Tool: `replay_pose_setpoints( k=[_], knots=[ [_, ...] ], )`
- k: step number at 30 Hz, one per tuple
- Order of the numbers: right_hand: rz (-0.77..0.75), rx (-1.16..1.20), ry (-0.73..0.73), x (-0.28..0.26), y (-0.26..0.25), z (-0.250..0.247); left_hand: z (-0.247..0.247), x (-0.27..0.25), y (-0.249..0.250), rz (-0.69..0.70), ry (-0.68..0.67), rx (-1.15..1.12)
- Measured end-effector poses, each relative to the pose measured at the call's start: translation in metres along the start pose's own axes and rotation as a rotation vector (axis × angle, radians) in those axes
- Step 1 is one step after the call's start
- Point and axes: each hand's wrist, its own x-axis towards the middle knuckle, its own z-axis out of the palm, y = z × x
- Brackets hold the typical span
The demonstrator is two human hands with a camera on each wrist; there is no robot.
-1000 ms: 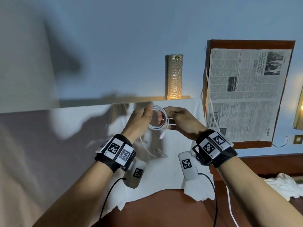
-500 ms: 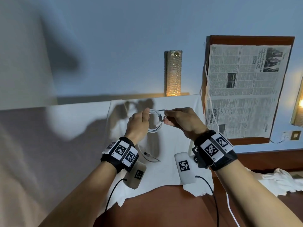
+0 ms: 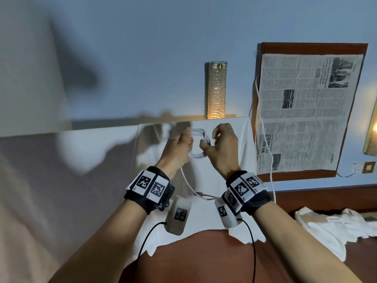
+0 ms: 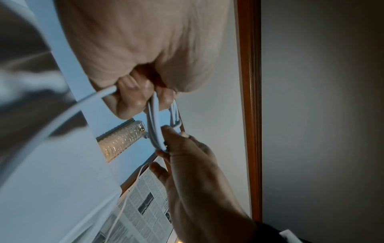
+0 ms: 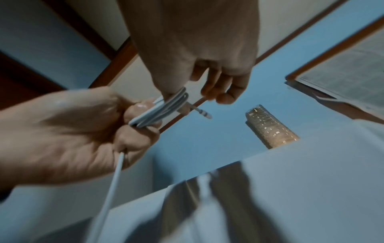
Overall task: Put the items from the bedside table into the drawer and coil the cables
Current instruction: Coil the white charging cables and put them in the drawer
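A: Nearest the camera, what shows?

B: Two forearms with black wrist bands carrying square markers, over a white cloth (image 3: 204,225) spread on a reddish-brown surface (image 3: 204,260). A crumpled white cloth (image 3: 334,223) lies off to the right.

A: And the cable?

B: The white cable (image 3: 201,144) is wound into a small coil held in the air between the two hands, above the cloth. One loose strand drops from the coil, runs down past the left wrist and ends on the cloth near the right wrist.

A: How does the left hand (image 3: 179,149) hold it?

B: Its fingers (image 5: 137,108) are curled round one side of the coil, clamping the bundled loops, and the loose strand leaves from under that fist.

A: The right hand (image 3: 223,148)?

B: Its thumb and forefinger pinch the opposite side of the coil, and the other fingers (image 5: 226,95) are bent and held clear of it. In the right wrist view a metal plug sticks out of the loops beside that pinch.

A: Farther back?

B: A ribbed glass lamp (image 3: 216,89) glows on the blue wall. To its right is a wooden-edged panel covered with a newspaper (image 3: 306,111), and a second white cable (image 3: 263,135) hangs along its left edge.
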Motion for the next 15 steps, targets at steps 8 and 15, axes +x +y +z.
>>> replay_pose_setpoints(
  k=[8, 15],
  knots=[
    [-0.012, 0.227, -0.428, 0.008, -0.005, -0.01, -0.008, 0.005, 0.001, 0.008, 0.001, 0.01],
    [0.179, 0.383, -0.514, -0.01, 0.006, -0.02, -0.015, 0.006, 0.007, 0.063, 0.014, -0.007]
  ],
)
